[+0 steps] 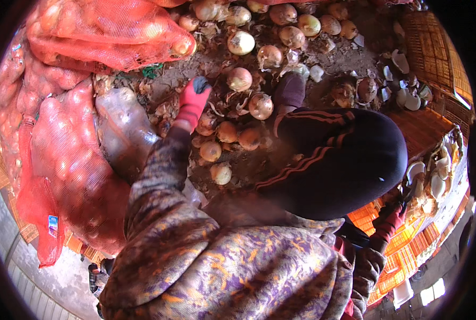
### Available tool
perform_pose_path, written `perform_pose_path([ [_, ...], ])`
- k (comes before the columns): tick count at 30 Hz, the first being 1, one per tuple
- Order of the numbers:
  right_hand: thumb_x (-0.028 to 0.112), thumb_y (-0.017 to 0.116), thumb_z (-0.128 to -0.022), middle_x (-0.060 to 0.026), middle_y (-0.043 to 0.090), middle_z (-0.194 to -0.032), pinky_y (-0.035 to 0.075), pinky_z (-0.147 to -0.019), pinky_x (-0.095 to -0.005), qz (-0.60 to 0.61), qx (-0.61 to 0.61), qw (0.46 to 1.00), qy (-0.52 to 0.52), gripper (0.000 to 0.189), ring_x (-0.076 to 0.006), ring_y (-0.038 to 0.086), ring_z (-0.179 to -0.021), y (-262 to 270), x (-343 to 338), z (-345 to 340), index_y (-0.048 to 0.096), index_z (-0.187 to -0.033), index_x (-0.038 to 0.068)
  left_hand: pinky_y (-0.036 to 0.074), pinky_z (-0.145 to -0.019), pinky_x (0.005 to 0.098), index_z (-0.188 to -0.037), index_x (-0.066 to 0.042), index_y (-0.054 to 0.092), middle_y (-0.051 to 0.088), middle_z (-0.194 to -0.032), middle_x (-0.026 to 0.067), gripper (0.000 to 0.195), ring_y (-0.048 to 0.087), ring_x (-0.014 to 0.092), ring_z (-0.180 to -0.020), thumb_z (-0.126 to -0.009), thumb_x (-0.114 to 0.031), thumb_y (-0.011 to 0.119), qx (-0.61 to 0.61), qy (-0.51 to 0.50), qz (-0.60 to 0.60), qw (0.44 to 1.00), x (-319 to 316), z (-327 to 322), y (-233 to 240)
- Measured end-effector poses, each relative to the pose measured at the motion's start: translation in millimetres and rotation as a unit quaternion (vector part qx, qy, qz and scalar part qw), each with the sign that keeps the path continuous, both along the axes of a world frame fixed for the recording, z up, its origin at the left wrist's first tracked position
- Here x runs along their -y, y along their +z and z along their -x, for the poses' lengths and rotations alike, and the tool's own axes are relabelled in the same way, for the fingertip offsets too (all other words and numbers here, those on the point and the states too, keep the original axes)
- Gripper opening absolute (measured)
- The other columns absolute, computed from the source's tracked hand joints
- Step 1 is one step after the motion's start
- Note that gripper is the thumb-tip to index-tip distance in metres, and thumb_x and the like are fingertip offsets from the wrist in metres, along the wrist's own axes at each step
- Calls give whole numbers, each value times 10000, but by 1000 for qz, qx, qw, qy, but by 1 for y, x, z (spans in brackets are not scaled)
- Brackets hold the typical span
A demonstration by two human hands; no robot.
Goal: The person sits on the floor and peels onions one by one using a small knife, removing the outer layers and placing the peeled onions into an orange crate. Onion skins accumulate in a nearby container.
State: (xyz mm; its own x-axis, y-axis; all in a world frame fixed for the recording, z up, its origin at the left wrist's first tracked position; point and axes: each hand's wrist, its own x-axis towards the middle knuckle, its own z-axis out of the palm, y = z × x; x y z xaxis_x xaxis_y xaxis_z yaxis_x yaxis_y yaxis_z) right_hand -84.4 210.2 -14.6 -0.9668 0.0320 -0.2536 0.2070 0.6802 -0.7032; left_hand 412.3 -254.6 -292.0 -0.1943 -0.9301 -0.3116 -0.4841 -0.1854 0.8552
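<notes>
My left hand [194, 100], in a red glove with a dark fingertip area, reaches over the dirt floor [170, 86]. The fingers look bunched together; whether anything is inside them is hidden. A yellow-brown onion [239, 79] lies just to its right, and another onion [260, 106] sits nearer my shoe. Several more onions [227, 132] lie below my wrist among dry skins. At the lower right, my right hand [394, 220], also in a red glove, is beside a heap of cut white onion pieces and skins [438, 186]. Its fingers are dark and partly hidden, so its grip is unclear.
Red mesh sacks of onions [70, 160] crowd the left, with another sack [114, 32] at the top. A clear plastic bag [122, 116] lies between. Orange plastic crates [430, 48] stand on the right. My bent leg [342, 164] separates my hands. Another person [98, 276] is at lower left.
</notes>
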Motion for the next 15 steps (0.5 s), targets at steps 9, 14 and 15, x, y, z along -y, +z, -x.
perform_pose_path([
  [9, 353, 559, -913, -4, 543, -649, 374, -436, -273, -32, -42, 999, 11, 279, -133, 482, -480, 4, 22, -3, 604, -1089, 141, 507, -852, 358, -1272, -43, 489, 637, -1101, 89, 705, 623, 239, -958, -695, -294, 806, 87, 40, -165, 982, -95, -29, 45],
  [14, 358, 577, -910, -19, 549, -629, 377, -404, -288, 1, -27, 1000, -14, 279, -144, 483, -436, 0, 7, -5, 623, -1058, 127, 508, -856, 390, -1275, -30, 469, 631, -1113, 120, 852, 614, 278, -987, -632, -465, 821, 14, 86, -239, 967, -95, -26, 77],
  [15, 358, 578, -910, -22, 552, -627, 378, -403, -289, 9, -27, 1000, -13, 276, -143, 483, -433, -5, 9, -1, 625, -1054, 127, 510, -852, 391, -1264, -26, 476, 629, -1116, 121, 846, 614, 279, -987, -632, -471, 820, 153, 11, -168, 974, -111, -25, 94],
])
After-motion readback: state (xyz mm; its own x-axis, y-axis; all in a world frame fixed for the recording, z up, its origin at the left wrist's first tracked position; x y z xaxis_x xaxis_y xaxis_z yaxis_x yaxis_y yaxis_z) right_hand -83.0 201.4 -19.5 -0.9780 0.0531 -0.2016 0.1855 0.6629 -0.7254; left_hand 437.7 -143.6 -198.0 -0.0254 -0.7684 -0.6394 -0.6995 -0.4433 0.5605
